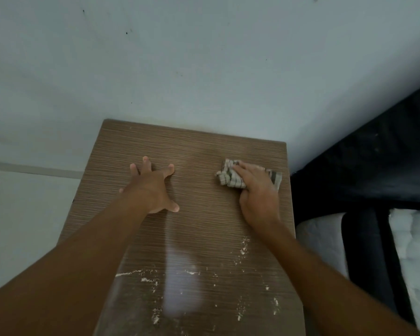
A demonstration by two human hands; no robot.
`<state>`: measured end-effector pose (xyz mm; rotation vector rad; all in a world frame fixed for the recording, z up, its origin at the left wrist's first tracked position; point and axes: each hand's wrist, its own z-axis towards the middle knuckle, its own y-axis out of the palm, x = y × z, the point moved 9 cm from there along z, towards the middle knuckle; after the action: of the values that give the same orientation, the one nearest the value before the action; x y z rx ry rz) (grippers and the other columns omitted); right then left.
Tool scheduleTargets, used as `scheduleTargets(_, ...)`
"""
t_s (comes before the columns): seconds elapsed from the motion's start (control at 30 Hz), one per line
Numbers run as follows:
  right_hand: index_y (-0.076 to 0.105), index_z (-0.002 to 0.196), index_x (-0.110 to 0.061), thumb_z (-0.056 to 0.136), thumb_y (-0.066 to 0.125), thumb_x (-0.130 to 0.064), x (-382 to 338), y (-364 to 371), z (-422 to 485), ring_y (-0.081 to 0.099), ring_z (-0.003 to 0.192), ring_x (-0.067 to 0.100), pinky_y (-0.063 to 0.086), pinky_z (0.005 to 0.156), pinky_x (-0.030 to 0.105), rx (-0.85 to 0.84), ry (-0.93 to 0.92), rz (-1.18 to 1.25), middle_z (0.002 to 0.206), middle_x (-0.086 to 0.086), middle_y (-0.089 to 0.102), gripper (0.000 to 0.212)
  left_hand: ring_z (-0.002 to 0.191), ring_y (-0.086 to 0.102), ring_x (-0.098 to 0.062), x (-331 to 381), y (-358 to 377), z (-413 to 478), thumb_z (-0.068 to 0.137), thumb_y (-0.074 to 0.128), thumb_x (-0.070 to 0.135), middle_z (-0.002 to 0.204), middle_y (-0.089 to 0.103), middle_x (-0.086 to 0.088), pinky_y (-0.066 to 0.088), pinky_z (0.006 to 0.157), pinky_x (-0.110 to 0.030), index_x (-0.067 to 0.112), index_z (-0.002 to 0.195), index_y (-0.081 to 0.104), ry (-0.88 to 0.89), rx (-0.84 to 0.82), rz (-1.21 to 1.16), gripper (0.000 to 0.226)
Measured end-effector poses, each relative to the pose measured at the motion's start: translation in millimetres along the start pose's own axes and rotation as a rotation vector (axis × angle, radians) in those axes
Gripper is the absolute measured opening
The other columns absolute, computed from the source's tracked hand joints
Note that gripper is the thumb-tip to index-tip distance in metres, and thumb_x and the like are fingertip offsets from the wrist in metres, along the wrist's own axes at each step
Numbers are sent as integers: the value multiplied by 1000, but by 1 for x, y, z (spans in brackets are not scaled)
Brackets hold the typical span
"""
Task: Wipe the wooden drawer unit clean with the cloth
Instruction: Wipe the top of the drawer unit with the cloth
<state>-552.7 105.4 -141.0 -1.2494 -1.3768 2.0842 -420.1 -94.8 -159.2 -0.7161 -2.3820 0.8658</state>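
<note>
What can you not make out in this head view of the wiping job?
- Drawer unit: only the top shows; fronts lie out of view below.
- Cloth: middle hidden under the right hand.
- White specks: too small to identify.
- Near edge: cut off by the frame.

We find no readable text, label, brand, number or sign anywhere on what we see here.

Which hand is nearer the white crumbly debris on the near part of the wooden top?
Left, narrowly. The left hand lies flat above the white crumbly debris; the right hand, pressing the striped cloth, sits farther back by the right edge.
</note>
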Motion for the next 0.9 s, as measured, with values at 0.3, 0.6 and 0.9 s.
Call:
scheduleTargets(0.3,66,122,-22,77,45,-8,-60,8,-156,53,122,12,44,105,39,-32,-123,123,127,-5,63,51,146,-21,-34,2,5,1,70,84,38,161,-21,-8,15,116,-61,43,151,13,-4,23,5,108)
scheduleTargets(0.6,61,127,-27,71,56,15,-25,-74,-73,47,124,0,41,104,23,17,-28,239,131,-14,58,70,146,-20,-37,20,19,-3,73,81,42,160,-22,-10,18,114,-63,43,152,9,46,10,61,107)
scheduleTargets(0.9,60,130,-24,87,46,-2,19,-46,101,52,120,22,42,100,38,-276,-233,-99,131,-1,61,51,146,-20,-34,21,20,-2,71,83,38,161,-20,-10,19,113,-64,44,151,13,54,11,26,107)
